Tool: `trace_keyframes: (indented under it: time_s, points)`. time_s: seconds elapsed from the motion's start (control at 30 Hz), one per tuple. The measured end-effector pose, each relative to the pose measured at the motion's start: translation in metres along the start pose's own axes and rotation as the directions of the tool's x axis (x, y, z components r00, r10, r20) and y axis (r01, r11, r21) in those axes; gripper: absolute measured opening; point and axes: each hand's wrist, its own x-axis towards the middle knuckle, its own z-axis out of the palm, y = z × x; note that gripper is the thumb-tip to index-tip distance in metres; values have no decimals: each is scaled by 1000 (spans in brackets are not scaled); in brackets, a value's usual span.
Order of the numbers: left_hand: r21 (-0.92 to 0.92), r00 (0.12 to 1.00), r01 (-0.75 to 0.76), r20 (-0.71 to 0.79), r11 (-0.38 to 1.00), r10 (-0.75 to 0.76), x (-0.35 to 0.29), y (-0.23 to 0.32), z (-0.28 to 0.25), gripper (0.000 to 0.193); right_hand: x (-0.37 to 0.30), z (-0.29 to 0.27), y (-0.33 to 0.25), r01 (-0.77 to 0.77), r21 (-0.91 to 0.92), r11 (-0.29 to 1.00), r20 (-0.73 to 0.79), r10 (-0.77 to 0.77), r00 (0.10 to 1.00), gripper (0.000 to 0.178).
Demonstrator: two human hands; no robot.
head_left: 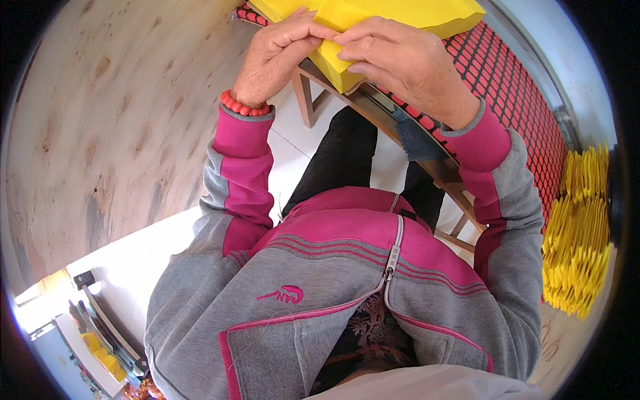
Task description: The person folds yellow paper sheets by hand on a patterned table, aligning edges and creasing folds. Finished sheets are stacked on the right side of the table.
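A yellow sheet (pixel 430 12), thin and creased like cloth or stiff paper, lies at the top of the view with one folded corner hanging over the table's near edge. My left hand (pixel 279 57), with a red bead bracelet at the wrist, pinches the sheet between thumb and fingers. From the other side my right hand (pixel 408 65) grips the same piece, its fingertips close to those of my left. Where the fingertips meet, the exact fold is partly covered.
Beneath the sheet is a red-and-black patterned cover (pixel 517 100) on a wooden-framed table (pixel 390 120). Many yellow folded pieces (pixel 577 247) are stacked at the right. A large wooden board (pixel 120 127) fills the left. Yellow items (pixel 103 357) sit at lower left.
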Motion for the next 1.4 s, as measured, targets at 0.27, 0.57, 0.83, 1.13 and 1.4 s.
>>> trace_keyframes:
  time_s: [0.27, 0.57, 0.83, 1.13, 1.4]
  points:
    - [-115, 996, 82, -29, 990, -86, -5, -1, -1, 25, -5, 8, 7, -76, 69, 995, -1, 76, 997, 14]
    - [-135, 998, -46, 30, 990, 51, -5, -3, -7, 22, -4, 6, 8, -265, 403, 876, 27, 278, 960, 9]
    - [-76, 999, -54, 3, 996, 54, -4, -6, -3, 10, -6, 12, 6, -310, 416, 855, 9, 337, 942, 9]
    - [-184, 989, 19, -139, 983, -45, -5, -8, 8, 11, -12, 9, 0, -341, 367, 865, -43, 382, 923, 19]
    - [-234, 968, 24, -237, 972, -81, -6, -11, 14, 13, -7, 13, 1, -185, 219, 958, -119, 215, 969, 12]
